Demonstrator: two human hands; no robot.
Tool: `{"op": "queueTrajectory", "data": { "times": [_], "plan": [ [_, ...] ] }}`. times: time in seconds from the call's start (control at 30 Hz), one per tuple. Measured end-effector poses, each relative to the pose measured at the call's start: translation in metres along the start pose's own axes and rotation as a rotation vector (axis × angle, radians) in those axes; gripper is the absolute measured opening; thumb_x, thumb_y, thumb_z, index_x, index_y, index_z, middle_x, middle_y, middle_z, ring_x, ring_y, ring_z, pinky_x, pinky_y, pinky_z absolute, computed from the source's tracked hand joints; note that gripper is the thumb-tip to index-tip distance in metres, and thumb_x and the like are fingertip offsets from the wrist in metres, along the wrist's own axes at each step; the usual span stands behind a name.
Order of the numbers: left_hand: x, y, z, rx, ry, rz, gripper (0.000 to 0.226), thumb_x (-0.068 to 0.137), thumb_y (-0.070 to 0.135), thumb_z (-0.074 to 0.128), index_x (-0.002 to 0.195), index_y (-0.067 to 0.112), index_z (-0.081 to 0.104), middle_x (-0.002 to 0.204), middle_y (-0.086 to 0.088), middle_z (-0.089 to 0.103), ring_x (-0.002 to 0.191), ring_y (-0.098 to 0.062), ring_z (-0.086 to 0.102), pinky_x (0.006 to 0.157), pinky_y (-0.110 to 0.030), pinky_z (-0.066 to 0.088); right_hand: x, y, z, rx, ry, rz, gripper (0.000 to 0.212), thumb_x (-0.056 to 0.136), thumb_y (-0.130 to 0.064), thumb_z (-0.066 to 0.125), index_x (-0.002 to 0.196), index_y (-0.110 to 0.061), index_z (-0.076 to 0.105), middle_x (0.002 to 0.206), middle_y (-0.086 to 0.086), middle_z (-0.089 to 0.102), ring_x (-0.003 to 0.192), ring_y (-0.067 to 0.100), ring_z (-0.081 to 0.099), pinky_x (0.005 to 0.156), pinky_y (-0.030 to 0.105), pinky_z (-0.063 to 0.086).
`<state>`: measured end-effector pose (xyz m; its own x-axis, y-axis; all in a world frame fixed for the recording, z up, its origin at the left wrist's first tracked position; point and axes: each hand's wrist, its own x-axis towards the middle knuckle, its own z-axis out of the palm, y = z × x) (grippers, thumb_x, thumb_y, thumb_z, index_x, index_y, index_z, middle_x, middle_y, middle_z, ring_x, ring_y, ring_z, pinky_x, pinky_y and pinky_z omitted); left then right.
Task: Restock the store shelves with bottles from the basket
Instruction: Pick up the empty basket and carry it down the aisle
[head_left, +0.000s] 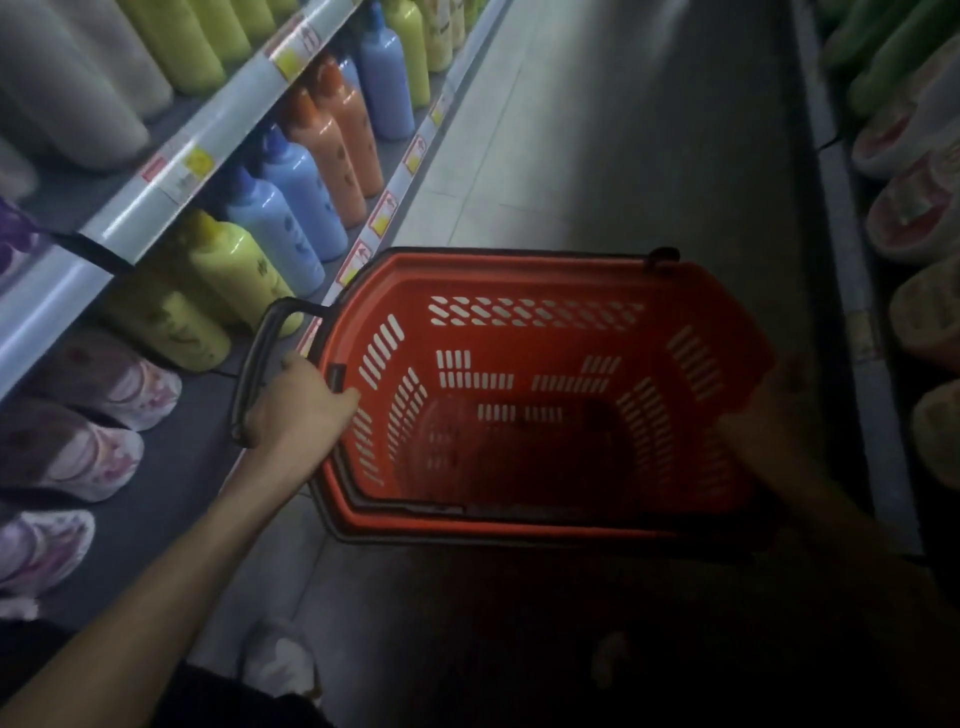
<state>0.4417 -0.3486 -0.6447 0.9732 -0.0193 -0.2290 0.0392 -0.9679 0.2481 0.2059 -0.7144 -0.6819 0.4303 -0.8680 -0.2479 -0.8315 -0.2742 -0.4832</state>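
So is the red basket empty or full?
Empty. The red basket shows only its bare slotted floor and walls; nothing lies inside.

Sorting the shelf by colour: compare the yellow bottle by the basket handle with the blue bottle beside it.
Yellow bottle: yellow body and cap; blue bottle: light blue body, dark blue cap. The yellow bottle stands nearer the basket, the blue bottle farther along. Both are upright, same shape, same shelf.
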Motion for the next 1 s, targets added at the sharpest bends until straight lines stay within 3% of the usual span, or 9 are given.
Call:
{"op": "queueTrajectory", "data": {
  "times": [0.17, 0.33, 0.47, 0.6, 0.63, 0.77, 0.83, 0.9, 1.0],
  "plan": [
    [0.022, -0.002, 0.003, -0.005, -0.045, 0.014, 0.055, 0.085, 0.039, 0.077, 0.112, -0.002, 0.051, 0.113, -0.036, 0.063, 0.106, -0.051, 0.062, 0.084, -0.049, 0.048, 0.016, -0.013, -0.013, 0.065, -0.076, 0.060, 0.075, 0.088, -0.017, 0.074, 0.153, -0.010, 0.036, 0.139, 0.018, 0.057, 0.121, 0.043, 0.059, 0.097, 0.053, 0.049],
    [0.034, 0.012, -0.008, -0.074, 0.004, -0.031, 0.054, 0.082, 0.048, 0.077, 0.102, 0.003, 0.056, 0.105, -0.036, 0.065, 0.100, -0.052, 0.063, 0.080, -0.052, 0.050, -0.002, -0.035, -0.019, 0.198, -0.006, 0.112, 0.063, 0.090, -0.013, 0.067, 0.148, -0.018, 0.045, 0.125, -0.002, 0.058, 0.107, 0.018, 0.056, 0.089, 0.035, 0.044],
    [0.036, 0.044, -0.037, -0.069, -0.114, -0.020, 0.080, 0.068, 0.056, 0.087, 0.115, 0.000, 0.055, 0.116, -0.033, 0.065, 0.108, -0.049, 0.063, 0.086, -0.051, 0.051, -0.011, -0.061, -0.040, 0.292, 0.000, 0.230, 0.054, 0.093, -0.010, 0.061, 0.146, -0.017, 0.049, 0.132, 0.003, 0.063, 0.114, 0.024, 0.063, 0.089, 0.035, 0.051],
    [0.011, 0.077, -0.097, -0.141, -0.238, -0.005, 0.078, 0.069, 0.039, 0.093, 0.126, 0.002, 0.054, 0.119, -0.027, 0.067, 0.110, -0.045, 0.065, 0.087, -0.046, 0.051, -0.032, -0.093, -0.112, 0.326, -0.108, 0.361, 0.048, 0.100, -0.008, 0.060, 0.146, -0.003, 0.049, 0.129, 0.007, 0.060, 0.107, 0.019, 0.056, 0.059, 0.007, 0.042],
    [0.006, 0.085, -0.120, -0.113, -0.257, -0.015, 0.073, 0.070, 0.038, 0.091, 0.123, 0.003, 0.054, 0.116, -0.027, 0.068, 0.107, -0.045, 0.065, 0.086, -0.046, 0.052, -0.039, -0.102, -0.136, 0.322, -0.105, 0.373, 0.045, 0.098, -0.010, 0.061, 0.142, -0.002, 0.054, 0.124, 0.008, 0.062, 0.105, 0.019, 0.057, 0.056, 0.009, 0.042],
    [-0.004, 0.157, -0.236, -0.090, -0.283, 0.033, 0.053, 0.076, 0.036, 0.081, 0.110, 0.004, 0.058, 0.108, -0.027, 0.069, 0.100, -0.045, 0.067, 0.083, -0.047, 0.056, -0.027, -0.143, -0.262, 0.271, -0.093, 0.398, 0.047, 0.084, -0.016, 0.057, 0.130, -0.017, 0.066, 0.117, 0.011, 0.070, 0.105, 0.033, 0.066, 0.084, 0.037, 0.050],
    [-0.009, 0.214, -0.313, -0.090, -0.276, 0.066, 0.048, 0.077, 0.033, 0.080, 0.109, 0.003, 0.060, 0.108, -0.028, 0.069, 0.102, -0.045, 0.066, 0.083, -0.045, 0.052, -0.014, -0.171, -0.338, 0.284, -0.114, 0.418, 0.044, 0.084, -0.011, 0.057, 0.125, -0.023, 0.068, 0.111, 0.005, 0.070, 0.092, 0.028, 0.066, 0.083, 0.034, 0.049],
    [-0.012, 0.273, -0.395, -0.093, -0.286, 0.109, 0.049, 0.076, 0.035, 0.081, 0.111, 0.006, 0.063, 0.107, -0.025, 0.070, 0.101, -0.043, 0.067, 0.082, -0.043, 0.052, 0.000, -0.201, -0.416, 0.310, -0.080, 0.390, 0.047, 0.074, -0.023, 0.058, 0.120, -0.026, 0.069, 0.110, 0.003, 0.074, 0.091, 0.027, 0.070, 0.089, 0.040, 0.056],
    [-0.004, 0.361, -0.514, -0.125, -0.281, 0.218, 0.052, 0.070, 0.052, 0.078, 0.107, 0.016, 0.070, 0.095, -0.009, 0.073, 0.089, -0.031, 0.070, 0.077, -0.037, 0.055, 0.049, -0.226, -0.523, 0.352, -0.049, 0.292, 0.046, 0.065, -0.025, 0.056, 0.106, -0.010, 0.071, 0.088, 0.010, 0.073, 0.082, 0.031, 0.070, 0.082, 0.040, 0.058]
  ]
}}
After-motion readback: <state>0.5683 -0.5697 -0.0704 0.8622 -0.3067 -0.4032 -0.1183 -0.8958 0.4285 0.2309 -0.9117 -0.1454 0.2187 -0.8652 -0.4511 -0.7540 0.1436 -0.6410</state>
